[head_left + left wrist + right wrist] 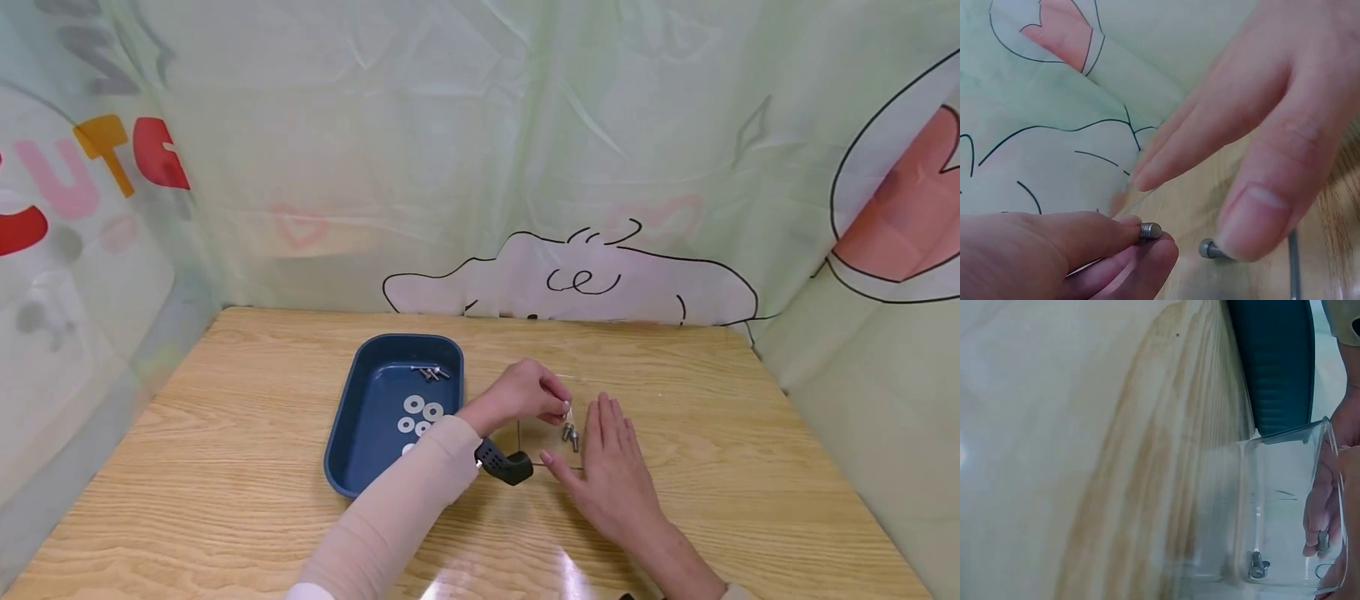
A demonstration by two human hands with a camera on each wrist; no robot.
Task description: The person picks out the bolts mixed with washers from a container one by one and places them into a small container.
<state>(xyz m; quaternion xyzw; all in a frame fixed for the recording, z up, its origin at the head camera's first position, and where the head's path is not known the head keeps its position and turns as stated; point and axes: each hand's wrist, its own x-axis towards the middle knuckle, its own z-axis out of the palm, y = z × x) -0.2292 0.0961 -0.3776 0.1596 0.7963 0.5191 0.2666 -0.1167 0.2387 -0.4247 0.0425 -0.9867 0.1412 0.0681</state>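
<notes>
My left hand [528,392] pinches a small metal screw [1150,231] between thumb and fingertips, its threaded end poking out in the left wrist view. The hand is over a clear plastic box [1254,487], whose thin edges show faintly in the head view. A few loose screws [572,435] lie inside the box, below the fingertips. Along the right side of the box my right hand [615,471] rests with straight fingers, its thumb spread across the near edge. In the left wrist view a screw with a round head [1207,248] shows beside the right thumb.
A dark blue tray [335,433] stands left of the box. Several pale washers [413,404] lie in it, partly hidden by the left sleeve, and a small pile of screws [431,373] sits near its far end. A printed curtain [465,167] hangs behind the wooden table [225,433].
</notes>
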